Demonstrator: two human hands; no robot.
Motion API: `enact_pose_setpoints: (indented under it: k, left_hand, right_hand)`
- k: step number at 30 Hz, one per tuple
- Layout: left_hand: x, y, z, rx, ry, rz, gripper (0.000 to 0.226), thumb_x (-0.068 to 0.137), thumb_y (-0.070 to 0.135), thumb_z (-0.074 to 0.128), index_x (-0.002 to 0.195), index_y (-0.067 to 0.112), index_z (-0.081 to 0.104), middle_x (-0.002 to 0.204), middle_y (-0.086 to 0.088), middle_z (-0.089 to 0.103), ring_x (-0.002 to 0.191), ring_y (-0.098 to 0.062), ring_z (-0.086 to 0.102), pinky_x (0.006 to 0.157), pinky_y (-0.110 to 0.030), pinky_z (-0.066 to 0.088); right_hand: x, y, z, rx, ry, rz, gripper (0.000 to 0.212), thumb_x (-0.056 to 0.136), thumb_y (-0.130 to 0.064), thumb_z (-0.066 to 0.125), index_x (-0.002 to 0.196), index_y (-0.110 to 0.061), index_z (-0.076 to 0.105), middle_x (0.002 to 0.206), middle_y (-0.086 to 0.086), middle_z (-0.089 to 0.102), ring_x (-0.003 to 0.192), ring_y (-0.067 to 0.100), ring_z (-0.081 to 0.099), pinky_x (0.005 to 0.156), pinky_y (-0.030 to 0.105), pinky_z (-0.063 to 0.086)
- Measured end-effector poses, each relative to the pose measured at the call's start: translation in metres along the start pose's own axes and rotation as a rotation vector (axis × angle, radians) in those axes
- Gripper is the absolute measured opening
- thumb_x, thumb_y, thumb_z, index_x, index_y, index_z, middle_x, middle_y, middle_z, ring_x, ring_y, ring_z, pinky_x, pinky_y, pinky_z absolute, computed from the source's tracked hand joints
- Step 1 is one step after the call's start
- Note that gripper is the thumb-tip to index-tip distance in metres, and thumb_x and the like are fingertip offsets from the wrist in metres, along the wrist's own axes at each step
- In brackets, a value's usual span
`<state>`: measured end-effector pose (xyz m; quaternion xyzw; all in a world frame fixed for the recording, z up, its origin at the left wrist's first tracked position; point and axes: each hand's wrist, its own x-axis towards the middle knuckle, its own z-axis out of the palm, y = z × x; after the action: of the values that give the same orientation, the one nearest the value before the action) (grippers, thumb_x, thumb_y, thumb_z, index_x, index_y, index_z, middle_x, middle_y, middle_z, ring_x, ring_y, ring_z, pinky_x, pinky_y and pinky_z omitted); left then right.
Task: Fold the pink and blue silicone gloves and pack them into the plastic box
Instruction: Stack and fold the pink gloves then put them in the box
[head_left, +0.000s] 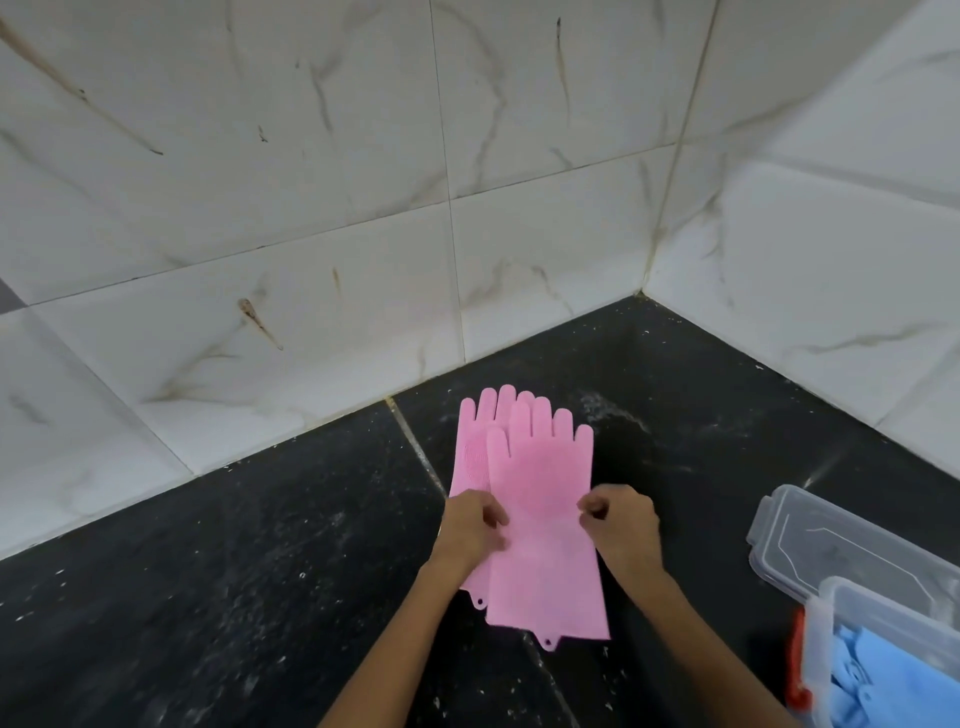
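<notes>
Pair of pink silicone gloves (540, 499): stacked flat, unfolded, on black speckled stone counter (234, 597). Left hand (470, 525), right hand (621, 525): each pinching opposite glove edges. Clear plastic box (883, 623), far right: blue silicone gloves (883, 675) inside. Clear lid (831, 540) just behind.

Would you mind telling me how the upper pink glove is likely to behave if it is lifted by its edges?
Probably floppy: the upper pink glove lies thin and flat over the lower pink glove. It looks light for its size. Its textured surface may resist slipping where the left hand and right hand pinch its sides.
</notes>
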<state>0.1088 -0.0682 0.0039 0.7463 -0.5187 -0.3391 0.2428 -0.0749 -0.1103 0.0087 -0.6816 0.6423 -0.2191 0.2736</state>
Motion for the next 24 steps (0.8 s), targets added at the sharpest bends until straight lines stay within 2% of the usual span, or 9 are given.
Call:
enact_pose_setpoints:
  k: [2,4,6,7,9,12,18,20,24]
  left_hand:
    - [-0.006,-0.004,0.004,-0.013,0.069,0.011,0.017,0.071,0.000,0.077,0.084,0.007,0.069,0.094,-0.006,0.064,0.083,-0.013,0.058,0.083,-0.021,0.050]
    - [-0.002,-0.005,0.003,0.068,0.247,0.009,0.017,0.078,0.004,0.073,0.094,0.008,0.069,0.110,-0.008,0.060,0.102,-0.016,0.055,0.100,-0.025,0.043]
    - [0.006,-0.003,-0.001,0.119,0.339,-0.034,0.020,0.085,0.005,0.065,0.105,0.008,0.067,0.125,-0.011,0.049,0.120,-0.023,0.046,0.107,-0.026,0.033]
    - [0.010,-0.001,-0.002,0.112,0.349,-0.061,0.019,0.086,0.004,0.063,0.105,0.007,0.066,0.127,-0.013,0.048,0.121,-0.024,0.045,0.106,-0.026,0.033]
    - [0.019,0.002,-0.006,0.076,0.367,-0.099,0.015,0.086,-0.002,0.060,0.098,0.004,0.068,0.120,-0.016,0.052,0.111,-0.023,0.051,0.102,-0.025,0.037]
    - [0.028,0.006,-0.013,-0.004,0.384,-0.128,0.022,0.083,-0.013,0.054,0.092,0.001,0.070,0.107,-0.017,0.063,0.094,-0.022,0.060,0.100,-0.027,0.043]
    - [0.036,0.020,-0.029,-0.075,0.256,-0.020,0.035,0.078,-0.012,0.063,0.112,-0.002,0.065,0.118,-0.016,0.063,0.105,-0.023,0.060,0.095,-0.029,0.050]
    - [0.035,0.034,-0.037,-0.107,0.223,0.032,0.040,0.077,-0.013,0.062,0.116,-0.002,0.063,0.119,-0.016,0.063,0.103,-0.023,0.061,0.093,-0.032,0.051]
    - [0.024,0.071,-0.051,-0.179,0.156,0.162,0.045,0.075,-0.015,0.061,0.117,0.002,0.063,0.119,-0.012,0.064,0.080,-0.009,0.057,0.070,-0.014,0.048]
  right_hand:
    - [-0.010,0.013,-0.003,-0.143,-0.056,-0.011,0.017,0.084,-0.008,0.065,0.100,-0.014,0.068,0.107,0.004,0.066,0.082,0.011,0.063,0.073,0.017,0.051]
    - [-0.016,0.017,0.001,-0.260,-0.070,-0.060,0.025,0.086,-0.010,0.062,0.109,-0.020,0.064,0.124,0.002,0.054,0.096,0.011,0.059,0.074,0.015,0.049]
    - [-0.019,0.012,0.009,-0.293,-0.063,-0.172,0.031,0.087,-0.012,0.061,0.116,-0.024,0.060,0.136,-0.001,0.045,0.118,0.012,0.049,0.085,0.016,0.049]
    - [-0.020,0.008,0.013,-0.298,-0.076,-0.225,0.034,0.088,-0.014,0.060,0.119,-0.026,0.058,0.140,-0.003,0.042,0.124,0.011,0.045,0.092,0.017,0.047]
    - [-0.021,0.001,0.021,-0.304,-0.120,-0.288,0.038,0.090,-0.017,0.058,0.126,-0.029,0.054,0.142,-0.006,0.041,0.128,0.010,0.043,0.101,0.019,0.041]
    - [-0.019,-0.002,0.026,-0.340,-0.170,-0.327,0.042,0.092,-0.017,0.054,0.132,-0.031,0.048,0.144,-0.007,0.041,0.130,0.012,0.041,0.103,0.024,0.041]
    - [-0.011,-0.002,0.024,-0.412,-0.261,-0.311,0.047,0.094,-0.018,0.052,0.136,-0.033,0.042,0.150,-0.006,0.034,0.138,0.018,0.033,0.108,0.031,0.039]
    - [-0.010,-0.003,0.025,-0.425,-0.288,-0.301,0.048,0.094,-0.018,0.052,0.137,-0.034,0.040,0.152,-0.006,0.031,0.140,0.018,0.030,0.108,0.031,0.038]
    - [-0.005,-0.001,0.021,-0.398,-0.347,-0.305,0.053,0.091,-0.016,0.056,0.137,-0.033,0.040,0.152,-0.008,0.030,0.140,0.017,0.028,0.109,0.031,0.036]
